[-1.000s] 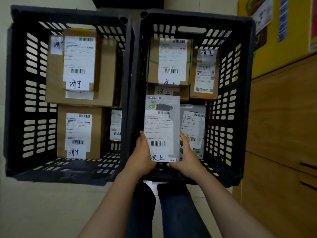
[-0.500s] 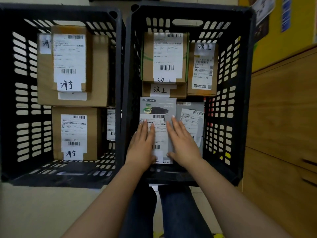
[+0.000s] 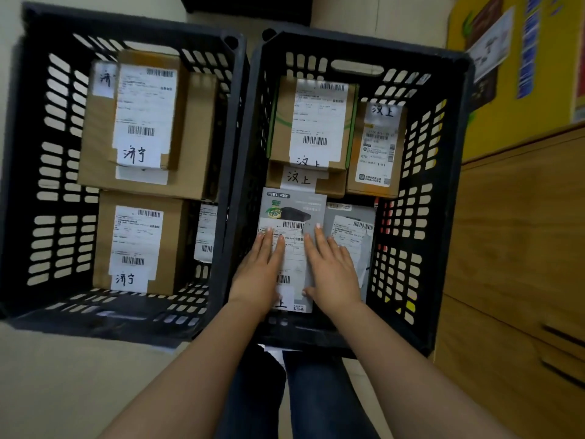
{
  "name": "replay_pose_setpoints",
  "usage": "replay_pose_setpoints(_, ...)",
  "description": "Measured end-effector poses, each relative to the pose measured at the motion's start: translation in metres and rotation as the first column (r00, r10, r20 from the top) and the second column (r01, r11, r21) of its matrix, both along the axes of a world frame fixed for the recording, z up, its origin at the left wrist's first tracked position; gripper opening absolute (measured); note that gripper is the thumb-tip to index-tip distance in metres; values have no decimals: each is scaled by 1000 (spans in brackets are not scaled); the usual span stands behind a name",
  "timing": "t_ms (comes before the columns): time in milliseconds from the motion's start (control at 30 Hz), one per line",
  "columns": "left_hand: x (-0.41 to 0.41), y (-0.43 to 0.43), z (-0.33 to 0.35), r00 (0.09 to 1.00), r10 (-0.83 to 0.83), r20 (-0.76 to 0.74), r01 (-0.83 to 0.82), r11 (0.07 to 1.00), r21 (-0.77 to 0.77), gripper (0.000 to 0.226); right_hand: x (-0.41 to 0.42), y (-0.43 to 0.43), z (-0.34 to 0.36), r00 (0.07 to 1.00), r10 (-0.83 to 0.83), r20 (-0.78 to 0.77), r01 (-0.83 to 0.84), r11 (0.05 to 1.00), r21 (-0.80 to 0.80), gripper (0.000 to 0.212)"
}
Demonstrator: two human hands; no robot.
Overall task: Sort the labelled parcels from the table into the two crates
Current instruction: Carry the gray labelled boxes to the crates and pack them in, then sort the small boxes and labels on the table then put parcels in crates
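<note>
Flat grey printed carton (image 3: 292, 213) laid in slotted black plastic right crate (image 3: 443, 217), pressed under flat, straightened fingers of left hand (image 3: 258, 274) and right hand (image 3: 332, 270), nothing gripped

Your left hand (image 3: 257, 275) and right hand (image 3: 333, 274) cover much of the grey parcel (image 3: 292, 205) label; its print is unreadable. In the left crate (image 3: 104, 324), a brown box (image 3: 177, 245) largely hides a labelled parcel (image 3: 206, 232).

The black slotted left crate (image 3: 95, 324) holds brown labelled boxes (image 3: 95, 147); the right crate (image 3: 316, 334) holds more, plus a grey parcel (image 3: 294, 207) lying flat, label up
</note>
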State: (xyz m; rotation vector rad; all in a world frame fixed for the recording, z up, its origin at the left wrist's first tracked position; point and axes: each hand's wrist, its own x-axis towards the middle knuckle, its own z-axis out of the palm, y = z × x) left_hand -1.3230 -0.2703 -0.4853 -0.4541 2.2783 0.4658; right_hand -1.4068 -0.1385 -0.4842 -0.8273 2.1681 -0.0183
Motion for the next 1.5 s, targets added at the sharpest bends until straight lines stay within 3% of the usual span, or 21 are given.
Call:
replay_pose_setpoints(200,2,2,34,946,104,-308,-122,992,-42,70,-19,-14,46,998,40,-45,-46,988,-145,78)
replay_pose_setpoints(300,11,2,62,850,207,-484,-260,964,-46,66,-27,-23,81,995,61,-79,-78,968,-238,68)
replay_pose_setpoints(433,23,-2,113,732,293,-615,-419,905,-68,56,-26,-37,136,985,112,-132,-149,935,-322,52)
replay_pose_setpoints(600,52,-11,180,544,372,-753,-607,793,-47,45,0,-60,203,973,111,-203,-196,862,-467,48)
replay_pose_setpoints(800,151,-7,262,333,409,-850,-807,590,-32,41,85,-88,276,951,231,-207,-310,715,-627,44)
replay_pose_setpoints(1033,308,66,320,192,467,-863,-959,275,-65,42,226,-67,330,852,484,-199,-461,514,-723,44)
replay_pose_setpoints(1333,471,176,378,-33,393,-919,-992,-124,-17,42,394,-23,378,594,776,-211,-569,220,-792,45)
replay_pose_setpoints(1500,527,207,412,-107,322,-941,-953,-303,4,43,467,-20,410,453,850,-271,-574,45,-817,45)
